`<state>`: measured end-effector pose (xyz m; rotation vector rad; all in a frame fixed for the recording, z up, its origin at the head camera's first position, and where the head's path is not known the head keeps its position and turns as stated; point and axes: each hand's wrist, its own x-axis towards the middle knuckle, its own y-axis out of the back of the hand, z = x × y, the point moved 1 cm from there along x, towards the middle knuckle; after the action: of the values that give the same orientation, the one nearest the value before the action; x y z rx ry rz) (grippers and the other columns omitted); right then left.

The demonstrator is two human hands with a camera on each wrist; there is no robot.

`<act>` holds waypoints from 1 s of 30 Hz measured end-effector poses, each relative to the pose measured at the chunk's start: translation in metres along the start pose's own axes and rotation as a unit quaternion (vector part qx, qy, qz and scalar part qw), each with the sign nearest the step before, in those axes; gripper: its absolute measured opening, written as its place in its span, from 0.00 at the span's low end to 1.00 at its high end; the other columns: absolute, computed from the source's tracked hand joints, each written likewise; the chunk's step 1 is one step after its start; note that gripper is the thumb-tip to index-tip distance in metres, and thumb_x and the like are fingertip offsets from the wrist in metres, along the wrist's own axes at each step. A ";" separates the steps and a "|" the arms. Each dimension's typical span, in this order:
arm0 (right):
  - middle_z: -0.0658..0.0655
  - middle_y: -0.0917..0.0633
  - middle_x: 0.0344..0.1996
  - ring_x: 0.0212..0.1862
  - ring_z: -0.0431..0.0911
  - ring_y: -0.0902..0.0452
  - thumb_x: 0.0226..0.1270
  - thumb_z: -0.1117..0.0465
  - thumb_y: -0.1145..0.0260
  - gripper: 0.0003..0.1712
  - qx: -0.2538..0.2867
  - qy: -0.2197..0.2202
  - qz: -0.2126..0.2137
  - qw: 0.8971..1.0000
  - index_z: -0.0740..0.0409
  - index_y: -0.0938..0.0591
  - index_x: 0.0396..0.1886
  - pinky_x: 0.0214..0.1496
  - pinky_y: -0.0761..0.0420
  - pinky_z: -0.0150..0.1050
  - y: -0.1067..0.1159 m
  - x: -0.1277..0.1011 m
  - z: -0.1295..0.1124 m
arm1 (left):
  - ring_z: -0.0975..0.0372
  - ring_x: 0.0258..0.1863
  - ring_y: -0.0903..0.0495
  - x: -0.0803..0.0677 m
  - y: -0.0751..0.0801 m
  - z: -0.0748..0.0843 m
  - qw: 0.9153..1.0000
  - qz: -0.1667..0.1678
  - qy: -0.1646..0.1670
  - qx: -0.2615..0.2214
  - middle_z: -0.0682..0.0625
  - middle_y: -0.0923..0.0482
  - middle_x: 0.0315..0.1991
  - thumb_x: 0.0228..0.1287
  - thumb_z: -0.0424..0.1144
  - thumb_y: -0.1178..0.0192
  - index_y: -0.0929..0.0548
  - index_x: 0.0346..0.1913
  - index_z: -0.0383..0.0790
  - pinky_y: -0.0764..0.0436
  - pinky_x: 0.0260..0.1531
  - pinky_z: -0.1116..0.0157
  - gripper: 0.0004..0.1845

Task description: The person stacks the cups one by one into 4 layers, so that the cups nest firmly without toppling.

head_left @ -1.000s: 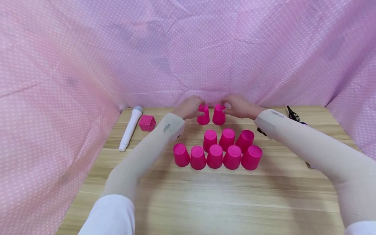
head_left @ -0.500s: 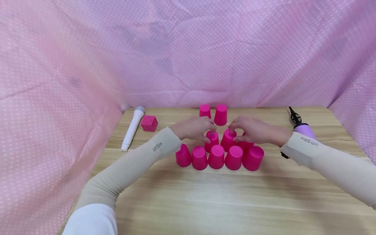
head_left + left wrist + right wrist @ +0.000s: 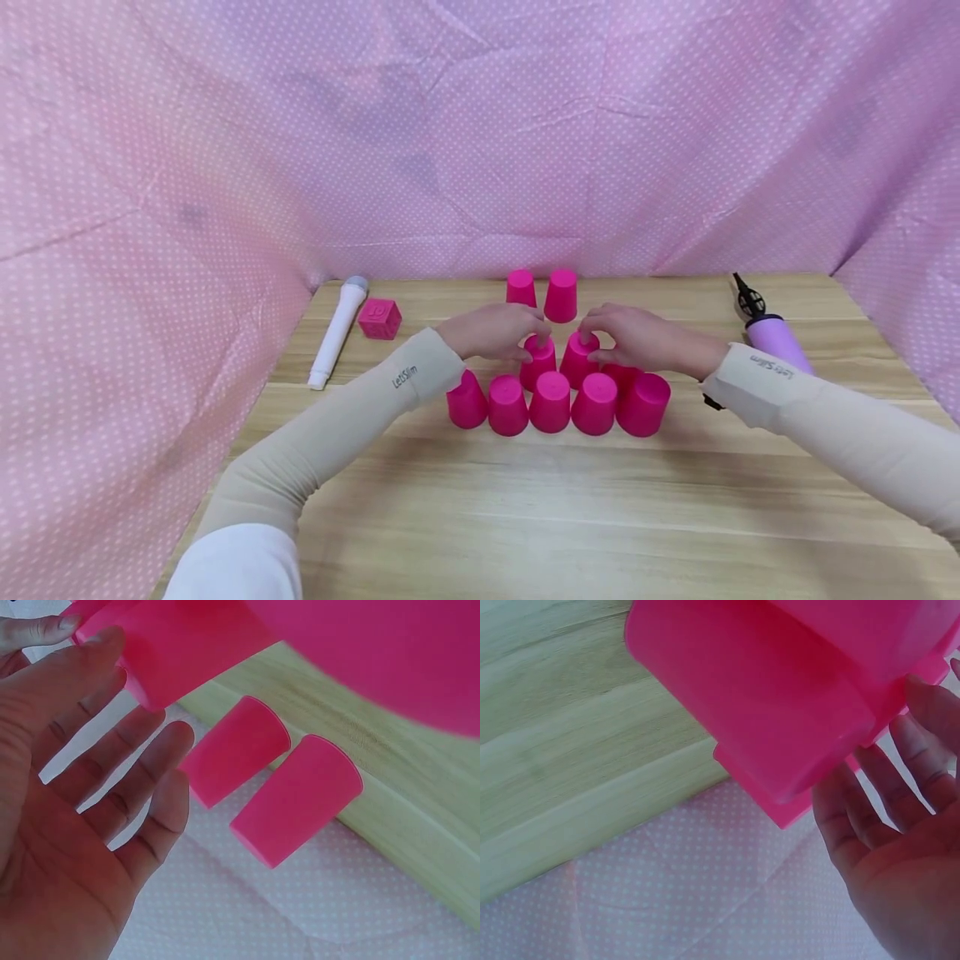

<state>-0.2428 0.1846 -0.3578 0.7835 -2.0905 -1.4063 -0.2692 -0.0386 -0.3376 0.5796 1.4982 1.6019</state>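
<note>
- Left hand (image 3: 491, 331): thumb and fingertips pinch the left middle-row cup (image 3: 539, 362) near its top; the other fingers stay spread, per the left wrist view.
- Right hand (image 3: 637, 337): fingers curl onto the neighbouring middle-row cup (image 3: 579, 358), beside the first.
- Both cups stand inverted just behind the front row of five cups (image 3: 551, 402).
- Two back cups (image 3: 542, 293) stand apart, near the curtain.
- Wooden table (image 3: 585, 517): toy microphone (image 3: 337, 331) and pink cube (image 3: 379, 317) far left, purple pump (image 3: 772, 331) far right.

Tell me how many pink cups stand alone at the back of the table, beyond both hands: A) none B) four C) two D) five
C: two upside-down pink cups stand side by side beyond the left hand and the right hand, apart from the nearer cluster.
</note>
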 end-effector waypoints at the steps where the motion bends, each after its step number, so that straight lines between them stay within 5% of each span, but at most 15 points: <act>1: 0.48 0.21 0.33 0.37 0.44 0.29 0.51 0.61 0.25 0.13 0.002 -0.004 -0.001 1.000 0.52 0.18 0.36 0.41 0.25 0.41 0.000 0.001 -0.001 | 0.66 0.40 0.27 0.000 0.000 0.000 1.000 0.001 0.001 0.001 0.56 0.24 0.39 0.50 0.42 0.27 0.19 0.48 0.48 0.25 0.40 0.71 0.21; 13: 0.47 0.21 0.32 0.36 0.43 0.28 0.49 0.60 0.23 0.13 0.001 -0.011 0.003 1.000 0.51 0.17 0.35 0.40 0.25 0.40 -0.002 0.004 -0.001 | 0.66 0.35 0.27 0.002 -0.001 0.002 1.000 0.013 0.012 0.001 0.55 0.23 0.35 0.50 0.42 0.27 0.19 0.41 0.49 0.26 0.37 0.71 0.15; 19: 0.47 0.21 0.32 0.35 0.43 0.28 0.50 0.59 0.24 0.13 -0.003 -0.003 0.014 1.000 0.51 0.18 0.35 0.39 0.24 0.40 -0.001 0.004 0.000 | 0.66 0.38 0.27 -0.004 -0.003 -0.002 1.000 0.020 0.018 -0.014 0.57 0.25 0.37 0.53 0.40 0.29 0.21 0.47 0.48 0.26 0.39 0.71 0.18; 26: 0.48 0.21 0.29 0.34 0.45 0.25 0.51 0.61 0.25 0.12 -0.016 -0.017 0.070 0.997 0.53 0.20 0.33 0.40 0.24 0.43 0.019 0.007 0.018 | 0.65 0.35 0.27 -0.022 0.009 -0.031 0.996 0.070 0.061 0.011 0.56 0.25 0.37 0.56 0.38 0.32 0.22 0.44 0.45 0.26 0.38 0.70 0.14; 30: 0.51 0.20 0.28 0.37 0.49 0.24 0.50 0.64 0.25 0.11 -0.029 -0.040 0.087 0.995 0.56 0.21 0.30 0.43 0.24 0.48 0.029 0.014 0.037 | 0.62 0.33 0.27 -0.028 0.011 -0.056 0.989 0.107 0.096 -0.016 0.53 0.25 0.35 0.56 0.36 0.32 0.23 0.41 0.44 0.25 0.34 0.68 0.12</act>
<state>-0.2834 0.2081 -0.3420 0.5153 -2.1123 -1.4156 -0.3019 -0.0925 -0.3313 0.5985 1.5910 1.8892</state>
